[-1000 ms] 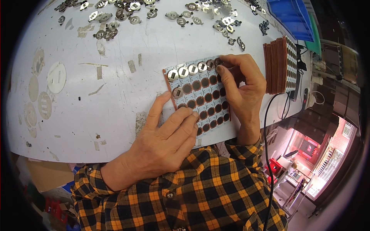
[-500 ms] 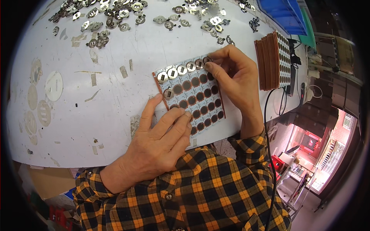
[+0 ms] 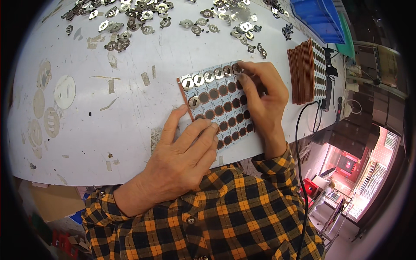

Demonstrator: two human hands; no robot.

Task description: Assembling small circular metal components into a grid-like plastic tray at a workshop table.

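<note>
A panel of light blue circuit boards (image 3: 215, 94) with rows of dark round pads and a brown edge lies tilted on the table. Shiny metal battery clips (image 3: 209, 76) sit along its top row, and a single clip (image 3: 193, 102) is at the left of the second row. My left hand (image 3: 180, 151) rests with spread fingers on the panel's lower left, its thumb at the left edge. At the top right corner, my right hand (image 3: 268, 89) has thumb and forefinger closed around the end battery clip (image 3: 236, 68). Its other fingers are partly hidden.
Loose metal clips (image 3: 147, 29) lie scattered along the far side of the white table (image 3: 130, 143). To the right stands a stack of brown-edged panels (image 3: 301, 71), with a blue bin (image 3: 318, 19) behind it. A black cable (image 3: 299, 151) hangs beside my right arm.
The whole view has shifted slightly. The thumb of my right hand has drawn back a little from the end clip, which now shows more. My left hand keeps its place on the panel.
</note>
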